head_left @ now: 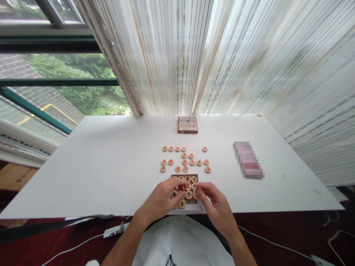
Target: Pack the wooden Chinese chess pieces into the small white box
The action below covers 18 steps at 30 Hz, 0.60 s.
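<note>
A shallow open box (191, 201) at the table's front edge holds several round wooden Chinese chess pieces with black characters, among them one piece (182, 204) near its front. My left hand (163, 195) reaches over the box from the left, thumb and index finger apart above the pieces, covering part of the left side. At the box's right side my right hand (215, 201) has its thumb and fingertips closed at the edge of a black-lettered chess piece (195, 192). Beyond the box, loose chess pieces (185, 162), mostly red-lettered, lie face up in uneven rows.
A printed box lid (188, 125) lies at the back of the white table (111, 162). To the right is a pinkish, pixelated flat object (249, 159). String curtains (172, 55) hang behind the table, and a power strip (115, 229) with cables is below.
</note>
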Motion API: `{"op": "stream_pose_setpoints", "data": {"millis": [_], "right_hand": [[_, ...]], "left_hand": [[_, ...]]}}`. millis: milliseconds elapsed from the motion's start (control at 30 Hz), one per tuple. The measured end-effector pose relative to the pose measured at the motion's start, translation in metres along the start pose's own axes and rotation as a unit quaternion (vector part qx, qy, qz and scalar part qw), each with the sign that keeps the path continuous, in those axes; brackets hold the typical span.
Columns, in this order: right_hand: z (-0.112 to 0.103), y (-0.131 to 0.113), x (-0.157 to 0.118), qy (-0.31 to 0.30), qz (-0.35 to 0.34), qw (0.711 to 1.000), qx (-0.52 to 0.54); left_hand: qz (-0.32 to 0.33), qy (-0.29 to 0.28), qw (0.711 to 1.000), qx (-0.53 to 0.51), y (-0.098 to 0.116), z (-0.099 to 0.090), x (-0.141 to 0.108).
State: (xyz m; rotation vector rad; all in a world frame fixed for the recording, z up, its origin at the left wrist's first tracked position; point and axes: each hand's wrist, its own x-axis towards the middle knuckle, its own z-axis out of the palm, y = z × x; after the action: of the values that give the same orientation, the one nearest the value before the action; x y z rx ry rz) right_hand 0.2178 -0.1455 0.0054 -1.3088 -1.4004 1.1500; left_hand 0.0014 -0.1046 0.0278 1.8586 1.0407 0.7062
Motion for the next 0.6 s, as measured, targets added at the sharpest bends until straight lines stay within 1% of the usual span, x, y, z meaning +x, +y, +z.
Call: {"op": "stream_pose_setpoints", "data": {"millis": [100,233,333,400,600], "right_hand": [[-0.004,0.001,-0.001,0.003,-0.011,1.000,-0.015],[-0.005,-0.003,-0.004,-0.018,0.011,1.000,-0.016],[-0.004,-0.008,-0.006,-0.040,0.020,0.999,-0.025],[-0.002,-0.010,-0.008,-0.050,0.014,0.998,-0.047],[0.006,-0.010,-0.009,-0.074,0.016,0.982,-0.174]], "left_hand": [[0.025,0.000,0.996,0.087,-0.005,-0.004,-0.002],[0.032,-0.027,0.985,0.166,-0.004,-0.001,-0.004],[0.016,-0.048,0.982,0.184,-0.003,0.003,-0.005],[0.007,-0.057,0.981,0.187,-0.003,0.005,-0.006],[0.004,-0.065,0.979,0.195,-0.006,0.006,-0.006]]}}
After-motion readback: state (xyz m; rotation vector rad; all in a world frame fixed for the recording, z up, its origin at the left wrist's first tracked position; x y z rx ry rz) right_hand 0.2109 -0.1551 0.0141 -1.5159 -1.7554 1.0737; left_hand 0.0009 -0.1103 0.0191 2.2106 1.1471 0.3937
